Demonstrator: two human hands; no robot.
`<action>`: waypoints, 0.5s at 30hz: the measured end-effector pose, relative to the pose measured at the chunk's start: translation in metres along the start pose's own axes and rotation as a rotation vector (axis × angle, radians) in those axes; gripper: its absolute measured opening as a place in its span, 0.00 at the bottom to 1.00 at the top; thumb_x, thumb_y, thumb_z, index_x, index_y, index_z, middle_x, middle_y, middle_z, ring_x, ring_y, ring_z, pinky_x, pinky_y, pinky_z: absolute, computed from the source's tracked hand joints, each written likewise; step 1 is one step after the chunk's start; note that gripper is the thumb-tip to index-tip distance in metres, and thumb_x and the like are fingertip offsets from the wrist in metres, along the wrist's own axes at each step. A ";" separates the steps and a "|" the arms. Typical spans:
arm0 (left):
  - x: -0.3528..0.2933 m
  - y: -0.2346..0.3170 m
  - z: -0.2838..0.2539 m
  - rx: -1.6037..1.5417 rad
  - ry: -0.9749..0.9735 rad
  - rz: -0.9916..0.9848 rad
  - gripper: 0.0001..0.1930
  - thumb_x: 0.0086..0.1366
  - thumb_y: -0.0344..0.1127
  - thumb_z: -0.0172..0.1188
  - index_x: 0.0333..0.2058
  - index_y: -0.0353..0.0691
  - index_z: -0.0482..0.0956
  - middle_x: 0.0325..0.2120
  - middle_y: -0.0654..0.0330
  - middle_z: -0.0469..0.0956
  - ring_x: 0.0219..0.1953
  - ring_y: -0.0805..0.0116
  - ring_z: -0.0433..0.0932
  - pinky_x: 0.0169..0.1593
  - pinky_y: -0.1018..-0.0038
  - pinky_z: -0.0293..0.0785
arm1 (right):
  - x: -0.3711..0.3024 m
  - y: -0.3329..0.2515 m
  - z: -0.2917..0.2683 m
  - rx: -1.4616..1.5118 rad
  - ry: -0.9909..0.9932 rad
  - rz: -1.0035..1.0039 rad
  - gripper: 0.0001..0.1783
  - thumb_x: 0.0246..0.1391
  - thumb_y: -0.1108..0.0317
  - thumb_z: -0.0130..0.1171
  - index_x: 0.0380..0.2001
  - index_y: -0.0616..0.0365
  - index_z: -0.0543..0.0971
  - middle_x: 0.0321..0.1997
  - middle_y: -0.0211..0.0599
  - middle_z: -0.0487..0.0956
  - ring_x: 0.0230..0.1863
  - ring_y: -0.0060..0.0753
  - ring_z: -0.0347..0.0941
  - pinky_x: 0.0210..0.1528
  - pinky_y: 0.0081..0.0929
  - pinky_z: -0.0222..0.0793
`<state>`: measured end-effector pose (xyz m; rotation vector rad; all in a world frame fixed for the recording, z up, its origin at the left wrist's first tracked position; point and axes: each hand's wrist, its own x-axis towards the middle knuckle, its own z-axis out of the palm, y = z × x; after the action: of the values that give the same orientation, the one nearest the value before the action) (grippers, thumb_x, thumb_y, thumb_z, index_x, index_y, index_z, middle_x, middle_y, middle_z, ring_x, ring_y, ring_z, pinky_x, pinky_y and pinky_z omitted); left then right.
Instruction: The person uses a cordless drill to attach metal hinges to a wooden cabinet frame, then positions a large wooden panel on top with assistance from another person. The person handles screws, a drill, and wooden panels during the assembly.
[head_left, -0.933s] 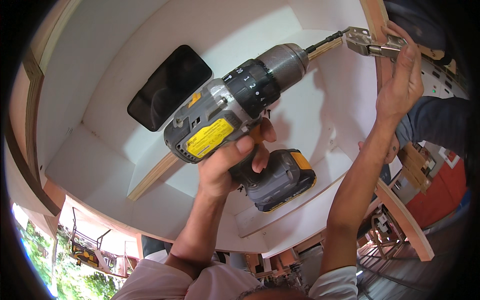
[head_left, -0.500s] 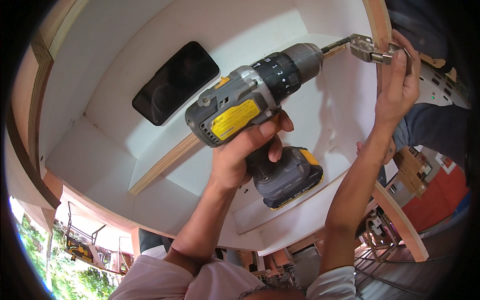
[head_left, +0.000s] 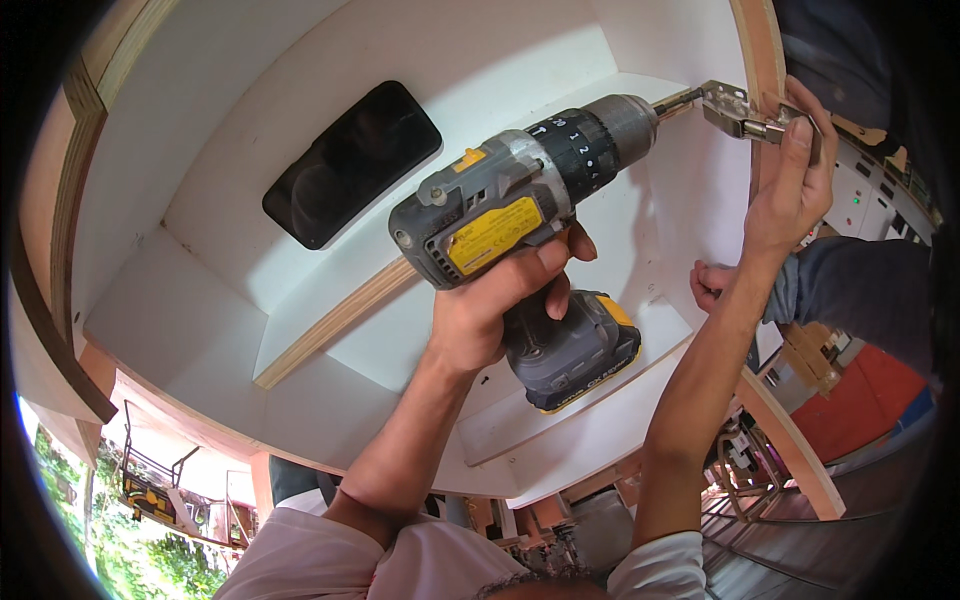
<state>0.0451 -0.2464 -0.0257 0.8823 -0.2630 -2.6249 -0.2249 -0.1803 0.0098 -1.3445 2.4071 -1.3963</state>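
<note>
My left hand is wrapped round the handle of a grey and black cordless drill with yellow panels and a battery at its base. The drill points up to the right, and its long bit reaches a metal cabinet hinge. Pinched in the fingers of my right hand, the hinge lies at the wooden edge of a white cabinet. A screw at the bit's tip is too small to make out.
A black phone lies inside the white cabinet, near a wooden strip. Another person's hand, with a dark sleeve, is beside my right forearm. A curved wooden piece stands at lower right.
The drill and my left hand have shifted slightly right, and the hinge sits a little lower in view. The other person's hand has come out further to the left from behind my right forearm.
</note>
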 end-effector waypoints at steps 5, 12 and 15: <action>0.003 -0.001 0.001 0.034 -0.009 -0.014 0.23 0.62 0.35 0.60 0.54 0.30 0.71 0.36 0.47 0.79 0.22 0.70 0.73 0.27 0.75 0.75 | 0.000 0.002 -0.003 0.044 -0.001 0.088 0.21 0.69 0.60 0.52 0.42 0.71 0.83 0.57 0.39 0.75 0.52 0.23 0.73 0.54 0.22 0.68; 0.004 -0.001 0.002 0.034 -0.016 -0.010 0.23 0.62 0.35 0.60 0.54 0.31 0.71 0.36 0.47 0.79 0.22 0.70 0.73 0.27 0.76 0.74 | 0.000 0.007 -0.004 0.043 0.001 0.062 0.21 0.69 0.60 0.52 0.42 0.70 0.84 0.56 0.39 0.76 0.53 0.24 0.72 0.56 0.23 0.67; 0.004 -0.001 0.002 0.030 -0.016 -0.009 0.23 0.62 0.35 0.60 0.54 0.31 0.71 0.36 0.48 0.79 0.22 0.71 0.73 0.27 0.76 0.74 | 0.000 0.006 -0.005 0.017 -0.001 0.054 0.20 0.69 0.60 0.52 0.42 0.70 0.84 0.56 0.39 0.76 0.54 0.25 0.72 0.57 0.24 0.66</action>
<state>0.0403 -0.2469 -0.0266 0.8751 -0.3039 -2.6438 -0.2310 -0.1756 0.0082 -1.2661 2.4061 -1.3988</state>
